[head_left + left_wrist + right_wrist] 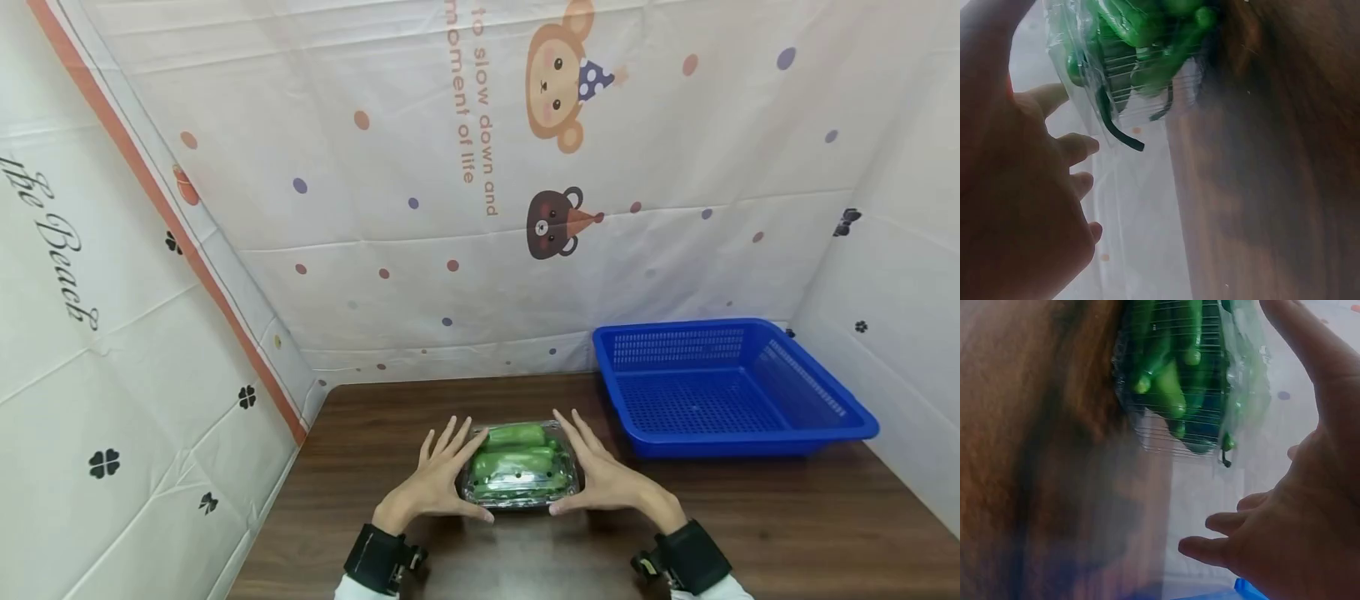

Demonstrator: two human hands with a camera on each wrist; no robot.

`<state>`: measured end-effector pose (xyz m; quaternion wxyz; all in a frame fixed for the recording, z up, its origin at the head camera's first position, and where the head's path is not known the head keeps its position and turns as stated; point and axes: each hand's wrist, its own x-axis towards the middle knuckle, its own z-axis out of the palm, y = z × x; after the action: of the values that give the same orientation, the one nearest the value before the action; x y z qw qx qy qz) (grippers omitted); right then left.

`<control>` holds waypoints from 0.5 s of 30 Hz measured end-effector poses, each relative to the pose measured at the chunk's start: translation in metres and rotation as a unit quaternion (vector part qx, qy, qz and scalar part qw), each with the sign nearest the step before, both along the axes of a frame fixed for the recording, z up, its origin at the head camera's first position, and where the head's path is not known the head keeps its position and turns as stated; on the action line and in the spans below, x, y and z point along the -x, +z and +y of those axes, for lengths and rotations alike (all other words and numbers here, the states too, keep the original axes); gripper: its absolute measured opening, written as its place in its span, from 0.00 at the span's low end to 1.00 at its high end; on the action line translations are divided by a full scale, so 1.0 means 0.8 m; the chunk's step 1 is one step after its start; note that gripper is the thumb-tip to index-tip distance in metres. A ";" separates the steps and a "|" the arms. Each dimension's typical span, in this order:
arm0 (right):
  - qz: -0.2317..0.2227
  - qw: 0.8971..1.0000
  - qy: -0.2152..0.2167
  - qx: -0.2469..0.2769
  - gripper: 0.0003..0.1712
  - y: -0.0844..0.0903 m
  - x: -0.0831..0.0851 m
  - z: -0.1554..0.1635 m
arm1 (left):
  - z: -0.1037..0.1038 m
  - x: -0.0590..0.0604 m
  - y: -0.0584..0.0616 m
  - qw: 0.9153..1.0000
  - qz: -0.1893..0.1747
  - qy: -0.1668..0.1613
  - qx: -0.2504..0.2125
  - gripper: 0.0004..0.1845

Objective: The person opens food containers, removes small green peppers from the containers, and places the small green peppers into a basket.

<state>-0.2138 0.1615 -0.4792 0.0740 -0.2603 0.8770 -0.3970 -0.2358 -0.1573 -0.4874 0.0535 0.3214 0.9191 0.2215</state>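
The scene is seen from above and behind by the head camera, which is tilted forward and down across the bench toward the printed back wall; both hands, the clear box of green peppers and the blue basket are taken in from a moderate distance. The left wrist view is set very close beside the left hand, looking along the palm to the box. The right wrist view is set likewise near the right hand, facing the box from the opposite side. The box and the bench surface are shared by all three views.
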 end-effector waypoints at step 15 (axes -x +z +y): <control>-0.023 0.999 0.027 0.028 0.77 -0.015 -0.001 -0.011 | -0.003 -0.004 -0.003 1.000 -0.015 0.009 -0.013 0.61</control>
<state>-0.2130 0.1525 -0.4911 0.0979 -0.2765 0.8564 -0.4248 -0.2329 -0.1600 -0.4896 0.0609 0.3105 0.9182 0.2384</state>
